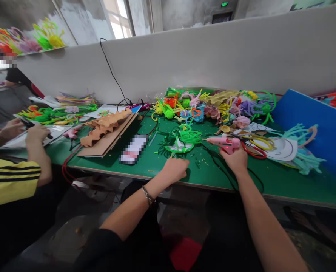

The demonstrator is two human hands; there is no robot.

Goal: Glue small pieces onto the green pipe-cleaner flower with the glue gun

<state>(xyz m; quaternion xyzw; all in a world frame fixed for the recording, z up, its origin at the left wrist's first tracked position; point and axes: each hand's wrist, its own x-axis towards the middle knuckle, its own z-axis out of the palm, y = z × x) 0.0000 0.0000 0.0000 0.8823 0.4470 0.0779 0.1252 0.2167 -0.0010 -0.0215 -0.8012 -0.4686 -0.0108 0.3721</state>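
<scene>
My right hand [236, 158] grips a pink hot glue gun [224, 142] whose nozzle points left towards a green pipe-cleaner piece [182, 139] lying on a white paper plate on the green table [162, 166]. My left hand [175, 169] rests knuckles-up on the table near its front edge, just below that green piece; its fingers are curled and I cannot see anything in it. A black cord runs from the glue gun across the table and over its edge.
A heap of coloured pipe-cleaner crafts [219, 104] lies behind the plate. A blue board [312, 128] leans at the right. Corrugated cardboard [108, 130] and a blurred flat object [134, 149] lie left. A co-worker's hands [36, 134] work at far left. A grey partition [213, 56] backs the table.
</scene>
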